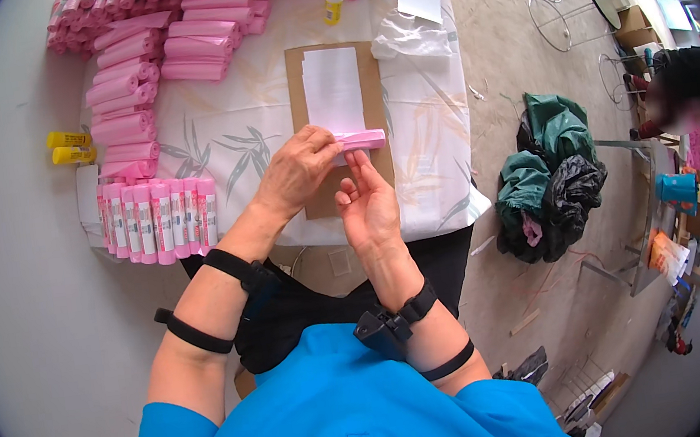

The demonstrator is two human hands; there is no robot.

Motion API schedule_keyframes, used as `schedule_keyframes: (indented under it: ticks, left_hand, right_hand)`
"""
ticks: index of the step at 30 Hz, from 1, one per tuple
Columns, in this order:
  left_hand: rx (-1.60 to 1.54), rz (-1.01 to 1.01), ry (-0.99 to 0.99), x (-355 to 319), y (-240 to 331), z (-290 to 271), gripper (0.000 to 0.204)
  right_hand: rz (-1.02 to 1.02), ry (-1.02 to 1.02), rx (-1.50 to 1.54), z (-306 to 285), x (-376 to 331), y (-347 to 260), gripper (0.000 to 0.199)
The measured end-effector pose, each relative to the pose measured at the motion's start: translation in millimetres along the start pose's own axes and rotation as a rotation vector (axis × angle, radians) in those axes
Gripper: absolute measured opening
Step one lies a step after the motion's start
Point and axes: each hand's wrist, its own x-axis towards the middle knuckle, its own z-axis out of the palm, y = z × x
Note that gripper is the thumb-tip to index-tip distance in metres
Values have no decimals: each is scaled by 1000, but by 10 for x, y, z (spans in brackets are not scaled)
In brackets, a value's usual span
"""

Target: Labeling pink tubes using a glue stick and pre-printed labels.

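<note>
A pink roll [368, 138], looking like wound plastic film, lies crosswise over a white paper sheet [332, 85] on a brown cardboard piece [296, 81]. My left hand [304, 165] is closed on the roll's left part, fingers bent over it. My right hand [368, 203] is turned palm up, its fingertips pressed together against the near side of the roll and the other fingers curled. How far its fingers reach under the roll is hidden. At the left, several labelled pink rolls [161, 220] lie side by side, with a column of pink rolls [123, 93] beyond.
A yellow glue bottle [333, 6] stands near the far edge; two yellow glue sticks [72, 147] lie at the left. Crumpled white plastic [411, 36] rests beside the cardboard. Green and black bags [550, 176] are heaped on the floor. Another person [683, 86] is at the far right.
</note>
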Motion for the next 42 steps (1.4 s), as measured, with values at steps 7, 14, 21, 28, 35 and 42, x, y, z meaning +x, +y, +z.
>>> schedule_keyframes:
  ticks: [7,14,21,28,35,42]
  left_hand:
    - [-386,-369,-149,304,-205,-62,23]
    - [-525,-552,-274,551,-318,-165,27]
    - [-480,-629,-341,591,-334,-211,29]
    - [32,-398,268,54,84,-21,25]
    - [180,-126,147,-278,176,256,33]
    - [124,-160,36,-142,175,212,35]
  right_hand:
    - [-277,-45,-487,-10,-41,-16,30]
    - [-1456,-349,-1611,-162,246,-331,34]
    - [-1621,-489,-1941,-112,490,-333,40]
    - [-1641,-495,-1966,-6,612,-408,37]
    - [-1619,-564,-2087,231,656,-422,38]
    - [-1505,-717,-1934,344,804,-693,35]
